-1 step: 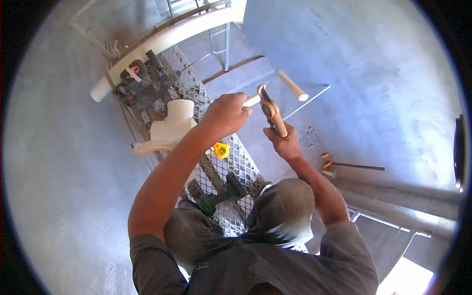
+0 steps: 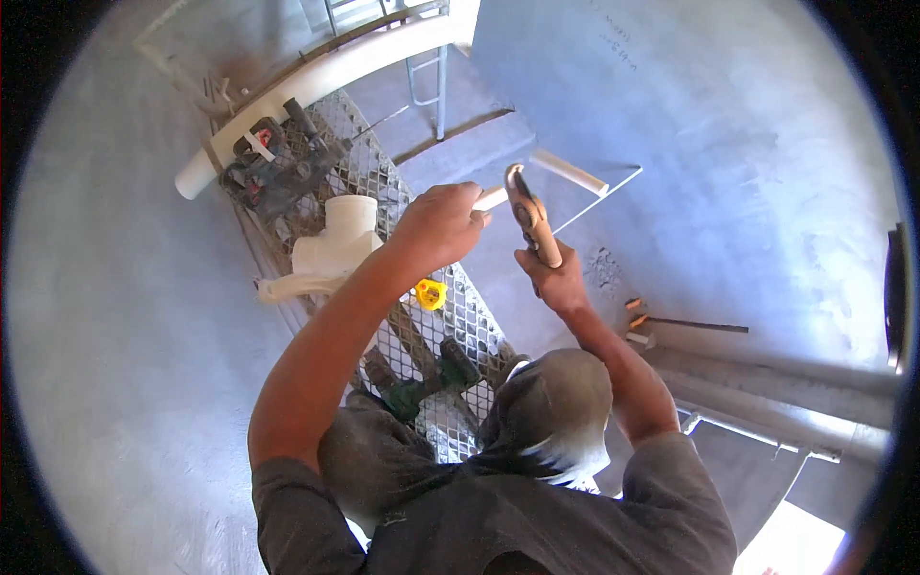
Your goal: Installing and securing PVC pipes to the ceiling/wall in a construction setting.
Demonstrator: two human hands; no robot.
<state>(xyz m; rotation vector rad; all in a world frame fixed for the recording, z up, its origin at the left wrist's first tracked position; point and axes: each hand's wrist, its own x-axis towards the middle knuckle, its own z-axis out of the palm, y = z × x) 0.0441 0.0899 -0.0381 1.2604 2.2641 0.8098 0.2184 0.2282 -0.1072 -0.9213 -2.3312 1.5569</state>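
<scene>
My left hand (image 2: 443,225) is closed around a short white plastic pipe (image 2: 491,198), whose end points to the right. My right hand (image 2: 558,276) grips a pipe cutter (image 2: 533,222) with orange-tan handles. The cutter's jaw is right at the pipe's end; whether it touches the pipe I cannot tell. Just beyond the cutter, a loose white pipe piece (image 2: 570,172) hangs tilted in mid-air, free of both hands. Left of my left forearm, a thick white pipe tee fitting (image 2: 335,240) lies on the metal mesh platform (image 2: 458,316).
A dark rotary drill (image 2: 287,163) with a long bit lies at the platform's far end, beside a long white pipe (image 2: 345,65). A yellow ring-like item (image 2: 430,294) and a green cordless tool (image 2: 422,383) are nearer me. A thin white rod (image 2: 599,199) stands beyond the platform.
The loose pipe piece has turned to a flatter tilt, its far end dropping and its other end swinging right. Both hands and the cutter stay almost where they were.
</scene>
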